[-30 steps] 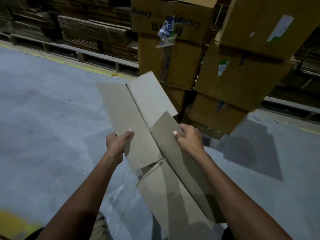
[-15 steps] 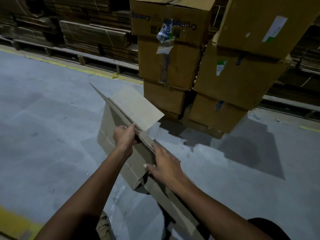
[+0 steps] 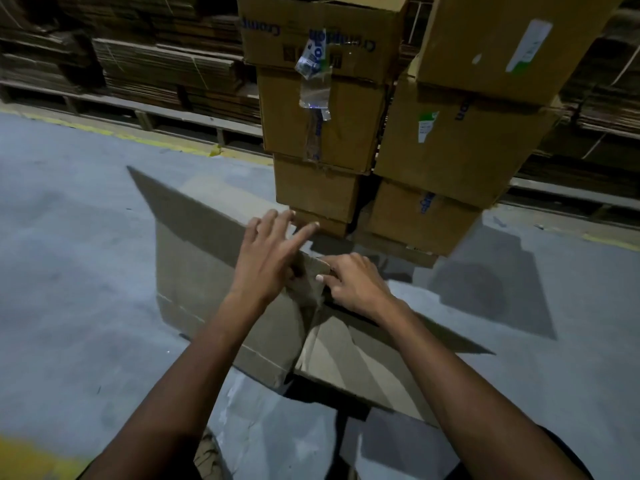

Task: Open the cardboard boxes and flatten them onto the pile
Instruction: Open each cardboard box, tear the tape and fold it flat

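**Box half-collapsed, hands at the top corner**

Box [image 3: 214, 271] sits on the floor [image 3: 69, 271] just in front of the stack [image 3: 329, 133], between it and the person. Panels are splayed, not flat yet. One flap [image 3: 180, 209] sticks up and away on the box's left side; another panel [image 3: 363, 358] slopes down toward the camera.

Left hand [image 3: 266, 261]: fingers straight and spread, over the top edge of the box. Contact looks like a press, but can't confirm. Holds nothing.

Right hand [image 3: 356, 282]: fingers curled, pinching the cardboard corner right beside the left hand.

Handling, my read:
- Light, empty corrugated board. Stiff across the panels, bends only at the creases.
- Surface is dry and matte, so slip is unlikely; the edges can cut.
- Floppy once open, so it will swing about if held by one flap.
- Best hold: along a crease or panel edge near a corner, one hand each side, then push the creases down.

No flattened pile near the box; bundled flat board sits on the pallets [image 3: 156, 81] behind the stack.
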Action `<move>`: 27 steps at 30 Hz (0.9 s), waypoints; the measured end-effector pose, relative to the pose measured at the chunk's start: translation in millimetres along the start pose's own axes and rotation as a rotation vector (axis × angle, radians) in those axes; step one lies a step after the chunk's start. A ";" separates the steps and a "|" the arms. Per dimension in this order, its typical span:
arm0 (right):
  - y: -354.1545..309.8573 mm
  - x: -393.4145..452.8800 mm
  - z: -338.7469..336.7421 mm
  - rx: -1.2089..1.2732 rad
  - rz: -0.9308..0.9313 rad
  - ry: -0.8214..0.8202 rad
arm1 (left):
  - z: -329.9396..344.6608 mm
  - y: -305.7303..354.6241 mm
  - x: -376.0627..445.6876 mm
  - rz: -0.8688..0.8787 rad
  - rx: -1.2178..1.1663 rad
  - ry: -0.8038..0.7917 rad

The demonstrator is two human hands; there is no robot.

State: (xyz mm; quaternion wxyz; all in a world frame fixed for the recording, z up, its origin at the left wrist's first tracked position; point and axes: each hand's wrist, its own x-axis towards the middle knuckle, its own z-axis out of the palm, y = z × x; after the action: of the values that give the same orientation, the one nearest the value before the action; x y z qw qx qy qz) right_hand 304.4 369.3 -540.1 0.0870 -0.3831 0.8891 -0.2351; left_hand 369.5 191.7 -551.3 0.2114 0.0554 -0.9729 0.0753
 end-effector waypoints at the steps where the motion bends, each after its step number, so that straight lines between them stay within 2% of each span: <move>1: -0.3 0.7 -0.1 0.003 -0.014 -0.015 | -2.6 3.2 1.5 0.059 0.033 -0.064; 3: 0.8 1.3 0.2 0.041 -0.023 -0.053 | -9.1 5.6 2.9 0.086 0.023 -0.217; 5: 2.7 0.8 0.6 0.084 -0.041 -0.094 | -16.3 5.9 1.0 0.039 -0.014 -0.350; 8: 0.9 -0.5 -0.2 0.123 -0.011 -0.163 | -18.7 9.7 -6.3 -0.017 -0.054 -0.448; 10: 0.9 -3.5 -7.0 0.057 0.019 -0.206 | -16.0 10.2 -8.3 -0.029 -0.089 -0.443; 14: 9.5 -23.1 -20.0 -0.265 0.095 -0.340 | -7.7 2.6 -2.1 -0.066 -0.180 -0.413; 19: 16.3 -46.9 -2.1 -0.654 -0.100 -0.112 | -3.5 -0.9 4.3 -0.132 -0.217 -0.358; 24: 24.3 -81.1 50.9 -0.661 -0.242 -0.152 | 1.3 -13.2 14.2 -0.193 -0.197 -0.323; 27: 32.0 -78.8 66.8 -0.635 -0.144 -0.042 | 2.5 -15.6 16.2 -0.215 -0.209 -0.295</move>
State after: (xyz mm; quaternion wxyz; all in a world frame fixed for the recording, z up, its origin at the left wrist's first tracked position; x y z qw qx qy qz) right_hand 360.8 421.7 -616.0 -0.0353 -0.4577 0.8866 0.0563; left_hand 356.0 174.7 -544.8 0.0780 0.1473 -0.9843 -0.0580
